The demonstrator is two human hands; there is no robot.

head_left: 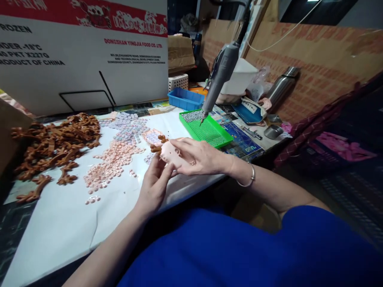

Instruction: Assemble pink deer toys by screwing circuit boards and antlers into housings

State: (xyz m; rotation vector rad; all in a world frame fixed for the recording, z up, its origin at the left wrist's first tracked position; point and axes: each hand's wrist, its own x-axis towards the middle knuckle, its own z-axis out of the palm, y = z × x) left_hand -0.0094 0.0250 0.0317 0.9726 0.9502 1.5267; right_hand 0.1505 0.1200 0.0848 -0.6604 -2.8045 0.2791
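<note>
Between my two hands is a pale pink plastic piece [172, 156] with a brown branching part [156, 149] sticking out at its upper left. My left hand [155, 179] grips it from below, thumb on its lower edge. Fingers of my right hand [200, 157] close over its right side and partly hide it. Just beyond the hands lies a small tray [153, 136] with pale pieces in it. Small pink round parts [112, 161] and lilac parts [128, 125] are spread to the left. A pile of brown branch-shaped parts [56, 139] lies farther left.
A grey electric screwdriver [220, 71] hangs tip down over a green perforated tray [209, 131] holding silver screws [193, 116]. Behind stands a blue bin [186, 99]. A steel flask [283, 87] and a metal cup [273, 132] are at the right. A large white carton [83, 79] stands at the back left.
</note>
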